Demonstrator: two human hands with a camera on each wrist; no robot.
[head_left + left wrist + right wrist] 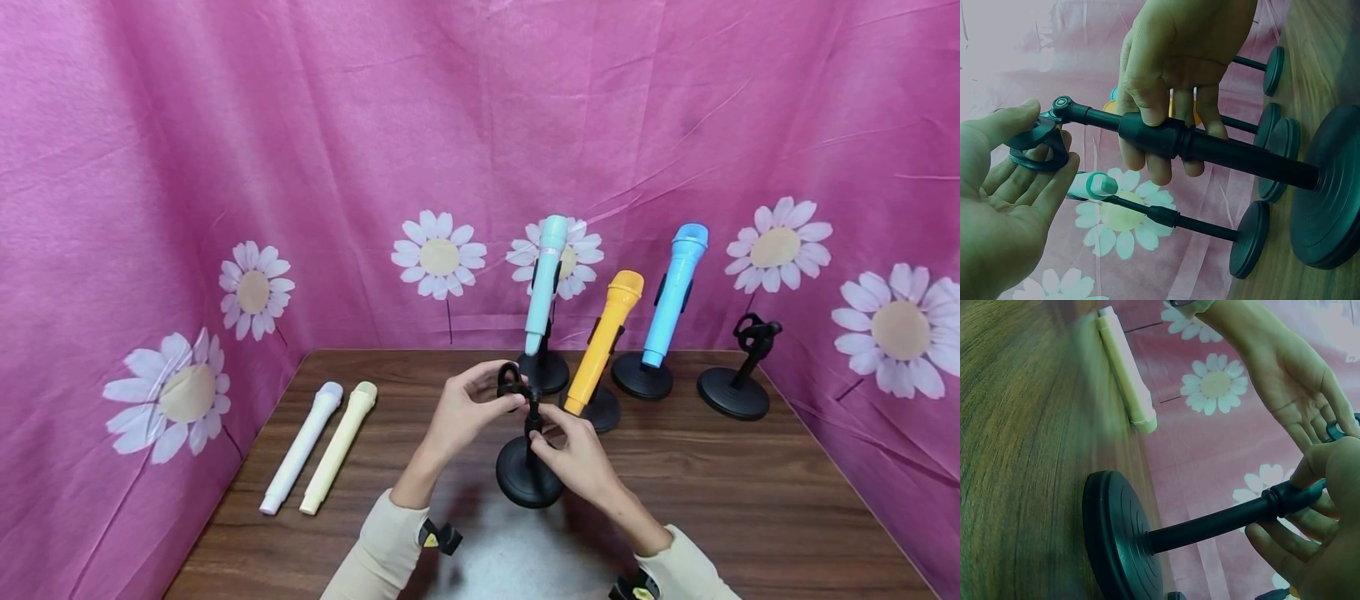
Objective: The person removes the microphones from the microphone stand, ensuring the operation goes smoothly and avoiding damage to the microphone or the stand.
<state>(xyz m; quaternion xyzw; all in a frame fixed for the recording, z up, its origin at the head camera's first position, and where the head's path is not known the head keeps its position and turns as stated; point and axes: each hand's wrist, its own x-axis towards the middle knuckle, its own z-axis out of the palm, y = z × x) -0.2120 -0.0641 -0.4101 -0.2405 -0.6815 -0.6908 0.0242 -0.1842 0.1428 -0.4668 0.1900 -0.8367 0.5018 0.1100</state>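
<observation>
A black microphone stand [529, 475] stands upright on its round base near the middle of the table. My left hand [467, 414] pinches the ring-shaped clip [1041, 147] at its top between thumb and fingers. Lower down, my right hand [579, 454] grips the collar [1150, 133] on the stand's pole, thumb on one side and fingers on the other. No microphone sits in this clip. In the right wrist view the base [1119, 537] rests flat on the wood, and the pole runs up to my right hand [1316, 531].
Behind are stands holding a mint microphone [546, 279], an orange microphone [606, 342] and a blue microphone [677, 296]. A bare stand [735, 392] is at the back right. A white microphone [302, 447] and a yellow microphone [339, 447] lie at left. A pink curtain [360, 167] hangs behind.
</observation>
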